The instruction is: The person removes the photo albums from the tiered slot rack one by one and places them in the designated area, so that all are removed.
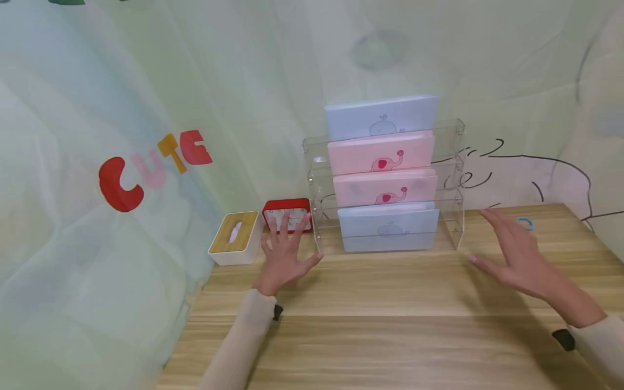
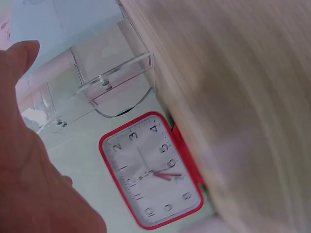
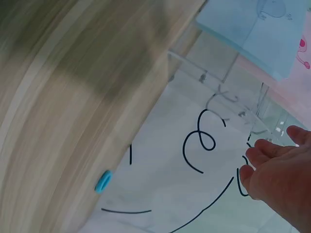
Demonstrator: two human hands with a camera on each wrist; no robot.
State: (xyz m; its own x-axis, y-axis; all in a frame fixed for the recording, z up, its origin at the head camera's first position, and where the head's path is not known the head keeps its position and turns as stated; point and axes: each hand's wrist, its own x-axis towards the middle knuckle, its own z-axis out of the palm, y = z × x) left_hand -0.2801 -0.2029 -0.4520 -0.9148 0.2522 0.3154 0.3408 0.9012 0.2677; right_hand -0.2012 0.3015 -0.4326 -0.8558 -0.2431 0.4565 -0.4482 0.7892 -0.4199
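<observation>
A clear acrylic rack (image 1: 458,216) stands at the back of the wooden table, with tiers of light blue packs (image 1: 390,233) and pink packs (image 1: 380,157) bearing whale and elephant drawings. Just left of the rack, my left hand (image 1: 284,261) spreads its fingers in front of a red alarm clock (image 1: 287,204); nothing is in it. To the rack's right my right hand (image 1: 521,260) is held with fingers extended and thumb apart, also holding nothing. The left wrist view shows the clock face (image 2: 150,170) beside the rack's side panel (image 2: 116,77).
A white tissue box (image 1: 234,238) with a wooden lid sits at the table's back left corner. Behind the right hand lies a small blue ring (image 1: 525,222). A curtain (image 1: 244,108) with coloured letters and line drawings hangs behind the table (image 1: 380,325).
</observation>
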